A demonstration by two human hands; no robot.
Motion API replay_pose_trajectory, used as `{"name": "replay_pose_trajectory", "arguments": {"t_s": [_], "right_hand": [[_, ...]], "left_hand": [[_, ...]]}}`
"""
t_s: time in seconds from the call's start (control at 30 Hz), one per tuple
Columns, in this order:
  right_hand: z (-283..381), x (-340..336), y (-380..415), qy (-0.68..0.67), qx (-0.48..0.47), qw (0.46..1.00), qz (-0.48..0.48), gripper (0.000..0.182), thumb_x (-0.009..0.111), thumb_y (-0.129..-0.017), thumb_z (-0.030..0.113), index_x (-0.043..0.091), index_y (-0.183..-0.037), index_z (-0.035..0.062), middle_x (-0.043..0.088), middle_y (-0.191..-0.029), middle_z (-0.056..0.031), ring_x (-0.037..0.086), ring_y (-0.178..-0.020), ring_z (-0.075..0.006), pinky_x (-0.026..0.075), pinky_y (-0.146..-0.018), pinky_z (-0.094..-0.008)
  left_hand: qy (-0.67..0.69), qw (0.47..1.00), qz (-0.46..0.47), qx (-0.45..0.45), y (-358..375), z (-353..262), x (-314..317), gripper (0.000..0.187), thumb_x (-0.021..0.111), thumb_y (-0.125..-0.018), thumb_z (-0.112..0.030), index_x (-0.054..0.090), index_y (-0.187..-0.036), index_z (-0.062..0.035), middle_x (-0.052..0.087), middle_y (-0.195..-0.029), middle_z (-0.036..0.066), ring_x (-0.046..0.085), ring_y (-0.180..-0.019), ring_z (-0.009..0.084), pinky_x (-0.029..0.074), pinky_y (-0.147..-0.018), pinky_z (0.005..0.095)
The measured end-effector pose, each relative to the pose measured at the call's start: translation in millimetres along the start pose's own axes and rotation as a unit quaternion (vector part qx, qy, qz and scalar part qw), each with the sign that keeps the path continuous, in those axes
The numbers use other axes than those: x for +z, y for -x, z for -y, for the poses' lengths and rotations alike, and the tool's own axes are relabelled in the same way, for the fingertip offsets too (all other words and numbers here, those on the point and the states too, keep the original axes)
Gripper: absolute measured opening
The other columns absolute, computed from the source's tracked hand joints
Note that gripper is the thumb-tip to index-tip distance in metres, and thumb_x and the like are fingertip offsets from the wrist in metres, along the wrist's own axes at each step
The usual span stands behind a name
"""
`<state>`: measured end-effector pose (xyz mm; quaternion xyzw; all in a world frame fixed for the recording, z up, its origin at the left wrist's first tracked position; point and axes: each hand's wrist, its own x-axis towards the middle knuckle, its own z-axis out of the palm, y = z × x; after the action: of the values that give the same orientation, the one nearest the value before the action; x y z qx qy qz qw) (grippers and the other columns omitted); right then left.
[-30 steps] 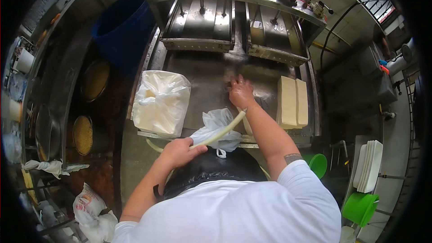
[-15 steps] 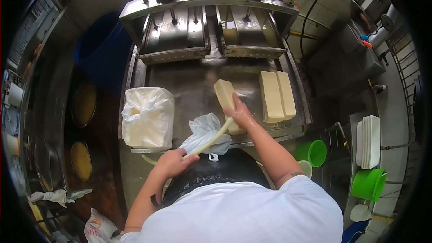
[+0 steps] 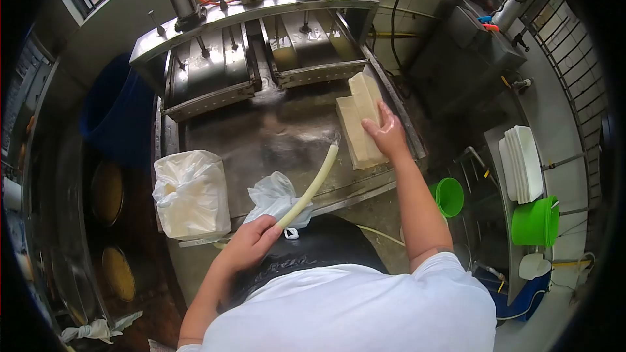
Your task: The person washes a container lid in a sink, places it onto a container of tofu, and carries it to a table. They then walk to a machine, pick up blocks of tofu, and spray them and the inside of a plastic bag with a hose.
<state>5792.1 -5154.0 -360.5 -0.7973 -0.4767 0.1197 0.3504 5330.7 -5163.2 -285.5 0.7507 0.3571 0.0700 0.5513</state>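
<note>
My left hand [image 3: 255, 240] is closed round a pale hose [image 3: 306, 197], whose open end points up over the metal table with water at its tip. On the right of the table, my right hand [image 3: 386, 132] rests against a long cream block [image 3: 366, 94] that lies on top of or against other cream blocks [image 3: 354, 135]; the exact overlap is hard to tell. A loose, thin plastic bag [image 3: 270, 197] lies at the front edge beside the hose. Farther left stands a tied white plastic bag [image 3: 191, 195] with pale contents.
A metal press [image 3: 261, 19] with two perforated trays spans the back of the table [image 3: 261, 137]. A blue barrel [image 3: 117, 114] stands at the left. Right of the table are green buckets [image 3: 450, 197], stacked white trays [image 3: 520, 164] and pipes.
My right hand has moved the cream block from mid-table to the blocks on the right. The hose end now points farther up the table. The whole view has turned and shifted.
</note>
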Motion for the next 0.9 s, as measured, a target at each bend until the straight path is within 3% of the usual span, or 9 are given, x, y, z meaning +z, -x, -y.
{"name": "replay_pose_trajectory", "arguments": {"t_s": [0.23, 0.33, 0.4, 0.5, 0.53, 0.6, 0.63, 0.83, 0.9], "right_hand": [[3, 13, 20, 0.290, 0.177, 0.935, 0.100, 0.079, 0.069, -0.096, 0.043, 0.037, -0.166, 0.0235, 0.033, -0.166, -0.0257, 0.047, -0.141, -0.0516, 0.043, -0.116, -0.0548], [-4, 21, 47, 0.339, 0.089, 0.936, 0.021, 0.066, 0.070, -0.096, 0.032, 0.049, -0.156, 0.0154, 0.045, -0.157, -0.0225, 0.050, -0.136, -0.0493, 0.044, -0.113, -0.0545], [11, 30, 69, 0.249, -0.094, 0.958, -0.110, 0.050, 0.072, -0.094, 0.022, 0.062, -0.140, 0.0081, 0.059, -0.139, -0.0209, 0.056, -0.130, -0.0454, 0.045, -0.112, -0.0523], [37, 77, 112, 0.073, -0.208, 0.975, 0.022, 0.040, 0.076, -0.091, 0.025, 0.069, -0.126, 0.0061, 0.070, -0.117, -0.0208, 0.066, -0.113, -0.0447, 0.053, -0.102, -0.0533], [54, 87, 131, 0.053, -0.163, 0.975, 0.144, 0.060, 0.079, -0.091, 0.037, 0.061, -0.140, 0.0072, 0.064, -0.135, -0.0237, 0.065, -0.118, -0.0480, 0.055, -0.100, -0.0534], [94, 105, 153, 0.176, -0.086, 0.905, 0.377, 0.118, 0.084, -0.085, 0.051, 0.011, -0.172, 0.0198, 0.022, -0.170, -0.0340, 0.063, -0.129, -0.0494, 0.053, -0.108, -0.0511], [100, 125, 159, 0.188, -0.088, 0.884, 0.419, 0.124, 0.086, -0.082, 0.050, 0.005, -0.173, 0.0239, 0.014, -0.171, -0.0368, 0.063, -0.127, -0.0528, 0.052, -0.109, -0.0517], [128, 201, 184, 0.180, -0.167, 0.876, 0.415, 0.105, 0.084, -0.085, 0.032, 0.023, -0.170, 0.0251, 0.020, -0.171, -0.0330, 0.066, -0.118, -0.0540, 0.055, -0.104, -0.0524], [126, 212, 195, 0.166, -0.281, 0.859, 0.396, 0.086, 0.076, -0.087, 0.020, 0.039, -0.164, 0.0233, 0.035, -0.166, -0.0219, 0.068, -0.112, -0.0483, 0.056, -0.100, -0.0520]], "left_hand": [[-0.017, 1.000, -0.014, 0.016, -5, -5, 9, 0.035, 0.059, -0.108, -0.033, 0.069, -0.112, 0.0006, 0.069, -0.092, 0.017, 0.066, -0.086, 0.0293, 0.052, -0.080, 0.0399], [-0.018, 0.999, -0.021, 0.017, 9, 3, 8, 0.032, 0.060, -0.108, -0.031, 0.070, -0.110, 0.0003, 0.067, -0.089, 0.015, 0.064, -0.082, 0.0268, 0.052, -0.078, 0.0387], [-0.005, 0.999, -0.035, 0.006, 23, 11, 5, 0.030, 0.061, -0.108, -0.028, 0.070, -0.108, 0.0006, 0.065, -0.084, 0.013, 0.061, -0.078, 0.0232, 0.051, -0.075, 0.0373], [-0.025, 0.997, -0.032, -0.066, 43, 28, -2, 0.032, 0.061, -0.107, -0.029, 0.071, -0.110, 0.0011, 0.070, -0.089, 0.018, 0.066, -0.080, 0.0291, 0.053, -0.078, 0.0390], [-0.012, 0.995, -0.069, -0.071, 52, 45, 1, 0.031, 0.062, -0.107, -0.029, 0.071, -0.111, 0.0011, 0.070, -0.085, 0.016, 0.065, -0.077, 0.0259, 0.053, -0.076, 0.0383], [-0.008, 0.992, -0.081, -0.091, 68, 67, 1, 0.031, 0.062, -0.107, -0.029, 0.071, -0.111, 0.0010, 0.070, -0.085, 0.014, 0.064, -0.077, 0.0242, 0.053, -0.076, 0.0377], [-0.005, 0.989, -0.098, -0.110, 74, 73, 0, 0.031, 0.063, -0.107, -0.029, 0.071, -0.111, 0.0009, 0.070, -0.084, 0.013, 0.064, -0.077, 0.0226, 0.052, -0.076, 0.0371], [0.012, 0.981, -0.143, -0.132, 113, 94, -4, 0.031, 0.060, -0.110, -0.029, 0.071, -0.107, -0.0004, 0.063, -0.078, 0.001, 0.055, -0.073, 0.0115, 0.049, -0.068, 0.0311], [0.002, 0.976, -0.168, -0.137, 122, 103, -6, 0.034, 0.061, -0.108, -0.032, 0.072, -0.108, -0.0002, 0.071, -0.084, 0.016, 0.067, -0.077, 0.0273, 0.053, -0.074, 0.0393]]}}
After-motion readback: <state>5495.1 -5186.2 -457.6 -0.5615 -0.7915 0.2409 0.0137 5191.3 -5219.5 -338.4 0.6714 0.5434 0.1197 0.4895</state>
